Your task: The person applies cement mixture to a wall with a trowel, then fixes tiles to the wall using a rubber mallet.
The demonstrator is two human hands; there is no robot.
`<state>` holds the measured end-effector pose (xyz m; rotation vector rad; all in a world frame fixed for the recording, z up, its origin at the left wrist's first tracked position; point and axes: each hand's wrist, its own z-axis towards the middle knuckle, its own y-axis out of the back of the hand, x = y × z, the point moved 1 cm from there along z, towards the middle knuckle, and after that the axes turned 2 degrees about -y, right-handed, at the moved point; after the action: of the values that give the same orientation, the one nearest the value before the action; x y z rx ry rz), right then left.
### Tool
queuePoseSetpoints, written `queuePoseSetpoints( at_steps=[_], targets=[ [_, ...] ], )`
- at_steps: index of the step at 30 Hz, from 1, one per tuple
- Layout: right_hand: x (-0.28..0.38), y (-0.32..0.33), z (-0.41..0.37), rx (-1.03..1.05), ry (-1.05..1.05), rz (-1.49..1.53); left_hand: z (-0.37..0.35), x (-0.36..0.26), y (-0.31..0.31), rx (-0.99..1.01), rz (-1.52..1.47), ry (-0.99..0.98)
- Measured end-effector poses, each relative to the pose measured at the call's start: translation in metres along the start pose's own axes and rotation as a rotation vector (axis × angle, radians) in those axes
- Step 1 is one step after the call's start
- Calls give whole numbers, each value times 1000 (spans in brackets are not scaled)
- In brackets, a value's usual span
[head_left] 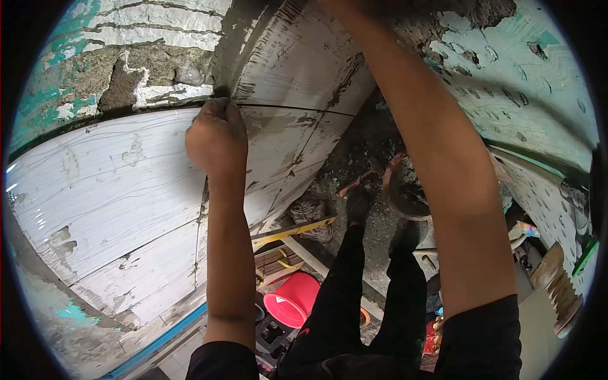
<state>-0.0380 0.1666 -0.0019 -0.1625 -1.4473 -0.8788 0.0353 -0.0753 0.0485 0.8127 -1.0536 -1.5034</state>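
My left hand (218, 136) is closed, its fingers pinched together at the inner corner where two tiled walls meet. They touch the top edge of a white wavy-patterned tile (120, 177); whatever is between the fingertips is hidden. To the right of the hand, another white tile (297, 63), smeared with mortar, stands above a dark horizontal joint (291, 109). My right forearm (437, 133) reaches up across the view, and its hand lies beyond the top edge. Above the left-hand tiles the wall (158, 69) is rough, with green paint and mortar.
Below, a mortar bucket (405, 190) stands on the dirty floor near my feet, beside an orange-handled tool (358, 182). A yellow bar (294, 233), a pinkish-red bucket (291, 299) and a wrinkled sack (310, 212) lie lower down. A pitted green-white wall (532, 95) closes the right side.
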Motion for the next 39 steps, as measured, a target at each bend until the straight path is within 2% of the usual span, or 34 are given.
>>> queuePoseSetpoints(
  at_steps=[4, 7, 10, 13, 16, 17, 20, 23, 25, 26, 28, 29, 31, 34, 37, 39],
  targets=[
    [6, 10, -2, 220, -164, 396, -1, 0, 0, -8, -17, -9],
    [10, 18, -7, 242, -164, 469, 0, -2, 1, 5, -2, 20],
    [-5, -3, 8, 47, 1, 254, 0, -2, 2, 26, 28, 34],
    [-16, -19, 16, -69, 64, 217, 0, 0, 1, -6, 11, -8],
    [6, 5, 3, 112, -132, 270, 1, 0, 0, -10, -8, 14],
    [3, 2, 5, 86, -81, 248, 0, 1, -1, -45, -24, -11],
    [-56, -23, -3, -26, 58, 214, 3, -3, 6, 92, -1, 77],
    [-154, -65, -50, -15, 69, 119, 4, 0, 11, 121, -19, -1],
    [-220, -102, -97, 88, -30, 36, 3, 4, 14, 137, 22, -112],
    [-248, -120, -125, 152, -150, 62, 1, 4, 17, 160, -18, -151],
    [-255, -148, -153, 141, -660, 579, 1, 3, 27, 207, -94, -242],
    [-230, -144, -157, 217, -827, 549, 1, 0, 28, 269, -119, -204],
    [-247, -174, -152, 230, -730, 517, -1, 0, 30, 402, -147, -120],
    [-223, -181, -139, 152, -771, 742, -6, 2, 23, 333, -198, -51],
    [-213, -184, -139, -1, -828, 745, -3, 3, 26, 420, -133, -30],
    [-223, -195, -136, -6, -779, 732, -2, 5, 25, 420, -126, -29]
  ],
)
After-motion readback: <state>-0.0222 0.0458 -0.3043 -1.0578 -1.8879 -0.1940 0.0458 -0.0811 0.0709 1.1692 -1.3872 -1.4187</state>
